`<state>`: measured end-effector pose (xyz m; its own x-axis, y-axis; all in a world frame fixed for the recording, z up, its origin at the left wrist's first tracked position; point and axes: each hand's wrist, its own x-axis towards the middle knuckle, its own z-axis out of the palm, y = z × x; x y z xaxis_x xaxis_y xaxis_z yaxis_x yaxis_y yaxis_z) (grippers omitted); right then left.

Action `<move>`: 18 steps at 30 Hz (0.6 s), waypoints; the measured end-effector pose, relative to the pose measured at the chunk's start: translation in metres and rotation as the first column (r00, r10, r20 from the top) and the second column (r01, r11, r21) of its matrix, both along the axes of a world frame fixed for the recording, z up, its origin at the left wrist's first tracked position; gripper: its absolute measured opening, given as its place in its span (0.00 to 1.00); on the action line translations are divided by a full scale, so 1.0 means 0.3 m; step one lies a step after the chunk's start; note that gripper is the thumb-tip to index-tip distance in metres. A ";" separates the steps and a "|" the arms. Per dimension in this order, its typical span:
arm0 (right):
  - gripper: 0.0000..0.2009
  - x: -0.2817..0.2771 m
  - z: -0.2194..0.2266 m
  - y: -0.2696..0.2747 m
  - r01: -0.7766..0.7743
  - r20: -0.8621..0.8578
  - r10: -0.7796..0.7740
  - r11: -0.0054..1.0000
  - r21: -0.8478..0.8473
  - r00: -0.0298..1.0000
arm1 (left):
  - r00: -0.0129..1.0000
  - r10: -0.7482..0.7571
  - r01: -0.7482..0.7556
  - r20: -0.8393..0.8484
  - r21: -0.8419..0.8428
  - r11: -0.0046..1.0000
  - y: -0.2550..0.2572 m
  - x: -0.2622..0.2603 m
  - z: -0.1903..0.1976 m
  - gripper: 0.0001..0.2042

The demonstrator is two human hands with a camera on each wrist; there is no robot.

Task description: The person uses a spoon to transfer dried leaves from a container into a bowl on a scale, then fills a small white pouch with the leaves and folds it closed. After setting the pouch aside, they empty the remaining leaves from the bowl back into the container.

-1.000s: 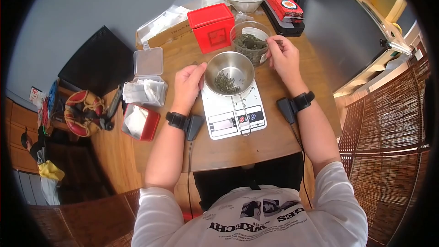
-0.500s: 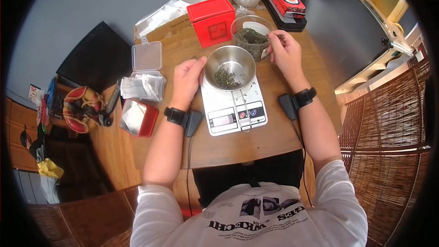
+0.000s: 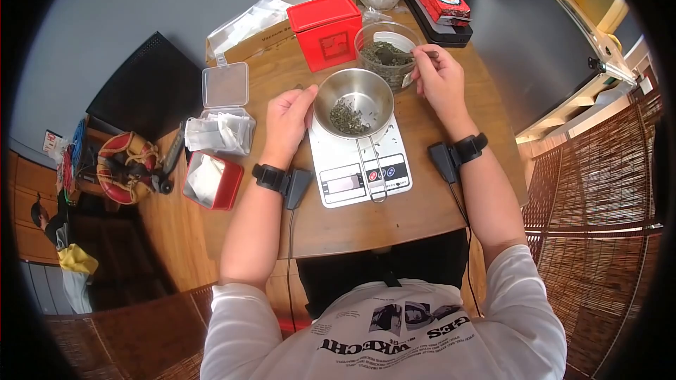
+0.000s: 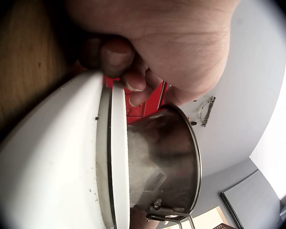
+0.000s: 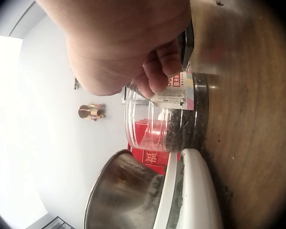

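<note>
A steel saucepan (image 3: pixel 353 91) with a wire handle holds dry green tea leaves (image 3: pixel 348 117) and stands on a white kitchen scale (image 3: pixel 331 162). My left hand (image 3: pixel 287 121) holds the pan at its left rim, the thumb against the edge and the other fingers curled low beside it. At the clear plastic jar (image 5: pixel 133 121), my right hand (image 3: pixel 442 88) grips a dark spoon (image 3: pixel 403 55) by its handle. The spoon's head lies among the dark leaves inside that jar. A printed label (image 5: pixel 174 95) shows on the jar's side.
A red lidded box (image 3: pixel 325 32) stands behind the pan. At left are an open plastic case (image 3: pixel 239 137) of white pouches and a red tin (image 3: pixel 229 186). A glass bowl (image 3: pixel 380 0) and a red package (image 3: pixel 440 0) stand at the back. Loose leaves dot the scale.
The view has shifted slightly, so the table things sit higher in it. My right hand and the spoon have moved slightly over the jar; the left hand stays at the pan.
</note>
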<state>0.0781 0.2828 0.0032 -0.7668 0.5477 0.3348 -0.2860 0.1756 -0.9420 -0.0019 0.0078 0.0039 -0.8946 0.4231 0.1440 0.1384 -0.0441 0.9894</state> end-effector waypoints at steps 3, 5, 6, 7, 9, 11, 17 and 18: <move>0.10 0.002 0.005 -0.002 0.006 0.004 -0.006 1.000 0.007 1.000 | 1.000 0.004 -0.004 0.002 0.001 1.000 0.000 -0.001 -0.001 0.20; 0.10 0.002 0.006 -0.004 0.004 0.003 -0.004 1.000 0.000 1.000 | 1.000 0.006 -0.006 0.006 -0.004 1.000 0.000 -0.001 -0.001 0.20; 0.10 0.002 0.006 -0.004 0.003 0.002 -0.003 1.000 -0.006 1.000 | 1.000 0.007 -0.007 0.008 -0.006 1.000 0.000 -0.001 -0.002 0.20; 0.10 0.002 0.006 -0.003 0.003 0.002 -0.003 1.000 -0.006 1.000 | 1.000 0.008 -0.008 0.010 -0.008 1.000 0.000 -0.001 -0.002 0.20; 0.10 0.001 0.003 -0.001 0.005 0.003 -0.005 1.000 -0.003 1.000 | 1.000 0.012 -0.012 0.014 -0.012 1.000 0.000 0.000 0.000 0.20; 0.10 0.001 0.002 0.000 0.007 0.008 -0.007 1.000 -0.001 1.000 | 1.000 0.015 -0.015 0.019 -0.016 1.000 0.000 0.002 0.002 0.20; 0.10 0.010 0.012 -0.004 0.019 0.013 -0.019 1.000 -0.008 1.000 | 1.000 0.013 -0.013 0.019 -0.023 1.000 -0.002 0.003 0.005 0.20; 0.10 0.011 0.013 -0.003 0.018 0.013 -0.018 1.000 -0.007 1.000 | 1.000 0.017 -0.016 0.017 -0.027 1.000 -0.001 0.005 0.006 0.20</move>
<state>0.0814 0.2819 0.0070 -0.7610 0.5636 0.3213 -0.2707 0.1741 -0.9468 -0.0004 0.0075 0.0057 -0.9036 0.4120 0.1175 0.1220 -0.0154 0.9924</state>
